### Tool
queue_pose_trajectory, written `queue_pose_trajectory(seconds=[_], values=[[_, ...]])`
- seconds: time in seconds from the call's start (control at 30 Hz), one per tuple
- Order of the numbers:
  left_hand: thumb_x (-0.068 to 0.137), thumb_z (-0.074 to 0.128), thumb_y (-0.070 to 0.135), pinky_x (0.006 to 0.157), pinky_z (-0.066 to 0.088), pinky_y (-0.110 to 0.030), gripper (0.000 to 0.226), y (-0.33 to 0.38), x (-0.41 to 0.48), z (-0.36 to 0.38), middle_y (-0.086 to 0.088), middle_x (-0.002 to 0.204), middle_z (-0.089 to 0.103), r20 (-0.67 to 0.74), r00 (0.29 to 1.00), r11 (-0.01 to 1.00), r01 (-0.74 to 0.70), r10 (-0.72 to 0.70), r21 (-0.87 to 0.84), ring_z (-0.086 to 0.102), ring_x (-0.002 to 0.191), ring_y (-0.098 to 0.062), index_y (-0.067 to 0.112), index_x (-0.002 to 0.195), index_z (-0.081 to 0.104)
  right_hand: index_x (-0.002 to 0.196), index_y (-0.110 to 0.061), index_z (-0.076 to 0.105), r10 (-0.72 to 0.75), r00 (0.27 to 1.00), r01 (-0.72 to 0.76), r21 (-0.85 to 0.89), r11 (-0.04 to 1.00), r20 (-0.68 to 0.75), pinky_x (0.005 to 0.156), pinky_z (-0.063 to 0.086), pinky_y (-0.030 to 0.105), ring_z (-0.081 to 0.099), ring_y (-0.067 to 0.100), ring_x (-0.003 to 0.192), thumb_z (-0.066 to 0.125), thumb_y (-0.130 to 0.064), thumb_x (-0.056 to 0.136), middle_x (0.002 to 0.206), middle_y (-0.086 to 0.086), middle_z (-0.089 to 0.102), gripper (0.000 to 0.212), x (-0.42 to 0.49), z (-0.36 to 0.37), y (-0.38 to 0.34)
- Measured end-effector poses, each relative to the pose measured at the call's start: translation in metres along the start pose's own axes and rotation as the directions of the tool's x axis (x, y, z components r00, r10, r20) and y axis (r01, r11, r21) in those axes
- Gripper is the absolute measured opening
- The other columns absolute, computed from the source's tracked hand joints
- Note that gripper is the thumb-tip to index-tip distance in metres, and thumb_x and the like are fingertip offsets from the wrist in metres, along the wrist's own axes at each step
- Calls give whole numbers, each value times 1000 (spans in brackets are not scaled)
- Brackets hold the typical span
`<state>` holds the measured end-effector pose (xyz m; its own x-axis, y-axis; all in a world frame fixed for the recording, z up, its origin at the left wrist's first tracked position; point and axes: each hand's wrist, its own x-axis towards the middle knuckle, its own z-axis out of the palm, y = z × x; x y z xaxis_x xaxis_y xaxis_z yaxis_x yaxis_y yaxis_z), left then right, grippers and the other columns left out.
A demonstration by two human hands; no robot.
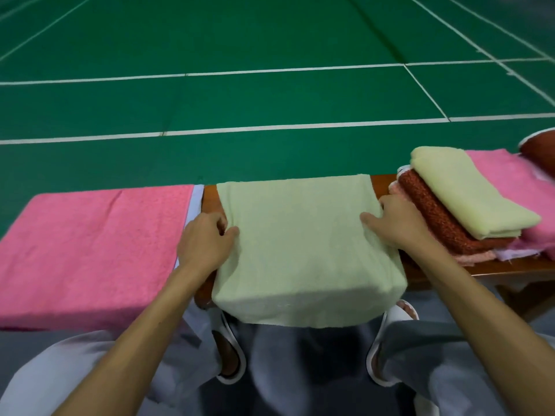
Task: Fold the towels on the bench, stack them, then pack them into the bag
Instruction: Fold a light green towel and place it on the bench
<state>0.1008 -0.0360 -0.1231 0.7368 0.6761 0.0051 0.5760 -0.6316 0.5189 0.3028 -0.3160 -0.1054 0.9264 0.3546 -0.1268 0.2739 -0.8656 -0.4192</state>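
The wooden bench [510,270] bears, left to right, pink towel [90,250], pale-green towel [300,241] and folded stack [450,205] — side by side.

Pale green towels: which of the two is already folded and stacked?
The folded green towel atop the right pile, lying on the rust-red towel. The spread green towel drapes over the bench, left hand and right hand gripping its sides.

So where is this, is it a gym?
Probably an indoor sports hall, perhaps a badminton court: the green floor is marked with white court lines, and a wooden bench stands beside it, with a pale green towel on it.
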Motion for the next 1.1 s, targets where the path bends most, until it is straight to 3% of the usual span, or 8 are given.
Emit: queue_pose_trajectory(seconds=[0.1,0.23,0.3,0.37,0.5,0.63,0.8,1.1], values=[[98,68,27,60,36,-33,32,2,8,-15,-8,72,58,104,991,925,111,-79,-362,49,66,-23,1,84,56,102,-7,61,-60,993,8,465,885,97,66,55,34,71,24,81,71,-20,95,92,9,72,18,-13,-18,4],[87,81,10,83,58,-42,36,0,12,-47,-16,100,76,381,918,714,342,-115,-610,73,91,-29,5,116,60,148,-27,41,-200,958,-41,791,611,204,80,56,19,63,-17,101,66,2,95,135,-16,59,65,-28,-34,8],[80,81,-4,92,59,-45,58,-2,11,-59,-19,105,77,415,908,664,346,-58,-663,74,100,-32,14,130,57,151,-23,43,-252,947,-16,810,586,201,85,54,17,60,-18,107,62,11,93,138,-16,58,70,-31,-39,9],[74,81,-5,92,61,-42,66,-10,12,-71,-20,105,76,443,896,652,317,33,-689,73,103,-34,18,132,62,143,-9,54,-273,933,-24,795,606,236,79,56,19,71,0,90,58,13,94,94,-11,76,54,-37,-50,6],[74,85,10,98,54,-54,43,-20,6,-86,-23,93,74,344,929,812,97,132,-575,70,93,-40,17,116,77,123,-2,66,-277,937,40,723,690,212,61,53,11,71,3,65,60,11,94,67,-6,74,32,-45,-77,4],[80,85,5,80,61,-25,33,-14,-1,-89,-3,91,80,122,976,921,-126,183,-369,77,85,-10,19,108,77,113,-12,74,-273,952,158,542,825,137,68,54,12,75,9,84,72,2,90,85,-2,80,28,-44,-87,8],[79,87,9,65,50,-4,19,-2,-2,-96,3,84,78,-24,961,943,-275,276,-185,68,69,12,14,97,82,96,-20,81,-313,946,285,239,928,84,51,41,10,58,2,54,83,-13,84,61,-21,69,14,-35,-102,6],[104,59,20,41,46,-17,17,12,23,-102,-14,64,73,130,991,784,60,27,-618,65,44,-15,12,90,59,94,-1,78,-187,979,106,586,804,79,38,29,16,42,11,34,77,-17,88,55,16,65,17,-11,-116,-6]])
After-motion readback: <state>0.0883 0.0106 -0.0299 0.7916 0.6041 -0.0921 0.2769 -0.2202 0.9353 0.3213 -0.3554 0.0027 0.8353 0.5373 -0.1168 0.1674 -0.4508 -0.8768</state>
